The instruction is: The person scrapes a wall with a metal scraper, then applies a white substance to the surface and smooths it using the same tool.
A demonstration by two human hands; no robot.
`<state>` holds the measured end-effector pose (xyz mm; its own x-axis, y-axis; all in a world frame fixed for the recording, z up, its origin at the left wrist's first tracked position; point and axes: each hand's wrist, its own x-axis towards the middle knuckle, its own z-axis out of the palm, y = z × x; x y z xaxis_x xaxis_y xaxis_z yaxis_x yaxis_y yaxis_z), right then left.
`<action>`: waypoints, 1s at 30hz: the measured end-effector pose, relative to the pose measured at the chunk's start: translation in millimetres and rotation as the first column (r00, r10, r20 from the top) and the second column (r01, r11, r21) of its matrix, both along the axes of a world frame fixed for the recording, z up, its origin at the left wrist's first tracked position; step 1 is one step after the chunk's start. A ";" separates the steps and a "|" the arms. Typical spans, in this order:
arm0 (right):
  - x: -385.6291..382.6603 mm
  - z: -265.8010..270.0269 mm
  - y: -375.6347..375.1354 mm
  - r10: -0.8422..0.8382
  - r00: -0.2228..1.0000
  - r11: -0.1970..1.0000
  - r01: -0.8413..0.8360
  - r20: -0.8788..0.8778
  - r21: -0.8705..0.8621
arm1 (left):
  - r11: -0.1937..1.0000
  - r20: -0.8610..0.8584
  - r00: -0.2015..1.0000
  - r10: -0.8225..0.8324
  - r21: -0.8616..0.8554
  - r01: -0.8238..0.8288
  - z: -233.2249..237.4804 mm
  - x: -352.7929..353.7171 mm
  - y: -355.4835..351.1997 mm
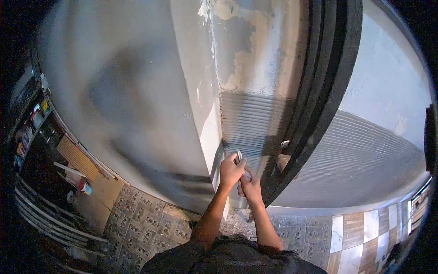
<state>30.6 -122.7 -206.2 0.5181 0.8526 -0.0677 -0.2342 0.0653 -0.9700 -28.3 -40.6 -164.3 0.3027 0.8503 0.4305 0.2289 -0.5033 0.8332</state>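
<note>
My left hand (232,171) is closed around a small tool with a pale, blade-like tip (239,156) that points up towards the wall. Just to its right and slightly lower, my right hand (251,187) is closed on a brownish, handle-like object (245,179); whether both hands hold the same tool cannot be told. Both hands are in front of the lower end of a ribbed grey wall panel (255,114), beside a white corner edge (211,132). Peeling plaster (255,45) covers the wall above the panel.
A dark frame (326,82) rises close on the right, with another ribbed panel (360,155) beyond it. A smooth grey wall (127,91) stands left. Patterned floor tiles (146,219) lie below. Shelves, boards (77,157) and a small bucket (85,187) are far left.
</note>
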 end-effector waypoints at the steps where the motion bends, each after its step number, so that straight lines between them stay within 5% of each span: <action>1: 0.1 1.2 -0.8 -0.002 1.000 1.000 0.002 -0.012 0.001 | 1.000 0.004 1.000 -0.008 0.007 0.008 0.2 0.2 0.0; 4: 0.8 4.7 -4.1 0.012 0.999 1.000 -0.011 -0.030 0.016 | 0.994 -0.032 0.999 -0.044 -0.098 0.040 1.7 1.3 -0.2; 11: 5.0 9.0 -3.8 0.006 1.000 1.000 -0.005 -0.019 0.016 | 1.000 -0.006 1.000 0.011 -0.023 -0.011 -2.6 7.4 0.1; 14: 4.7 18.4 -6.0 -0.047 0.998 0.999 0.046 0.051 0.022 | 0.959 0.158 0.987 -0.034 -0.273 0.077 -8.7 12.4 4.3; 15: 3.7 24.2 -7.5 -0.175 0.981 0.982 0.168 0.086 0.090 | 0.918 0.347 0.936 -0.058 -0.350 0.187 -1.2 14.0 3.1; 16: 2.3 30.8 -9.1 -0.300 0.947 0.946 0.280 0.112 0.162 | 0.864 0.525 0.849 -0.058 -0.400 0.306 6.0 13.8 2.4; 18: 2.4 48.8 -9.9 -0.412 0.901 0.896 0.373 0.136 0.241 | 0.773 0.570 0.821 -0.025 -0.510 0.378 9.0 13.2 6.0; 20: 7.3 76.7 -4.2 -0.714 0.640 0.657 0.474 0.284 0.586 | 0.179 0.939 0.342 -0.035 -0.331 0.926 -5.7 18.1 17.5; 21: 13.3 90.4 2.8 -0.711 0.620 0.653 0.407 0.332 0.639 | 0.126 0.933 0.360 0.011 -0.358 0.925 2.0 21.7 15.6; 23: 26.1 125.3 8.5 -0.708 0.594 0.647 0.330 0.382 0.687 | 0.185 0.931 0.364 -0.003 -0.358 0.915 34.0 29.5 5.5; 24: 32.2 152.7 2.2 -0.624 0.558 0.749 0.226 0.547 0.623 | 0.244 0.927 0.374 -0.024 -0.357 0.902 49.4 34.2 8.3; 26: 35.0 201.1 -14.4 -0.522 0.460 0.837 0.113 0.718 0.536 | 0.188 0.924 0.378 -0.054 -0.362 0.913 74.6 33.7 25.5; 28: 49.1 210.4 -19.4 -0.464 0.421 0.879 0.106 0.779 0.466 | 0.535 0.873 0.428 -0.234 -0.252 0.806 126.0 29.5 18.2; 29: 49.3 217.3 -21.9 -0.384 0.539 0.911 0.089 0.750 0.403 | 0.665 0.789 0.555 -0.264 -0.268 0.697 150.5 29.1 16.4; 30: 53.7 221.8 -17.5 -0.383 0.534 0.913 0.093 0.754 0.398 | 0.778 0.686 0.677 -0.267 -0.262 0.572 171.8 29.8 17.0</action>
<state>84.3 -140.2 15.5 0.4131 0.5893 0.6944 0.6963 0.2871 -0.6579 1.5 -23.5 7.4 0.4914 0.8256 0.2772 -0.5190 0.0220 0.8545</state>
